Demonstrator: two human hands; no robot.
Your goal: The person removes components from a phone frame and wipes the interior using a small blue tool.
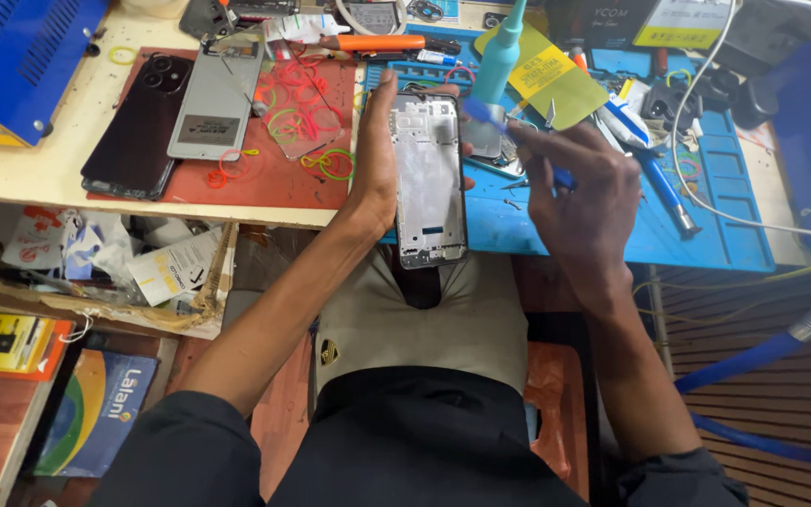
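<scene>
Head view: left hand (379, 160) fingers clasp the bare phone frame (429, 178) by its edges, upright over the desk (49, 169). Right hand (579, 192) fingers pinch a blue tool (488, 117) at the frame's top corner. Rear cover (138, 127) already off, lying well left; frame stripped, reassembly seemingly remains.

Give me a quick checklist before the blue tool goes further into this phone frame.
1. Phone frame held firm: ok, left hand grips its left edge.
2. Frame supported: cannot tell, its lower end overhangs the blue mat.
3. Blue tool in a steady grip: ok, right hand pinches it.
4. Tool tip on the frame's upper right edge: cannot tell, blurred.
5. Teal bottle out of the way: not ok, it stands just behind the tool.
6. White cable apart from the right hand: ok.
</scene>
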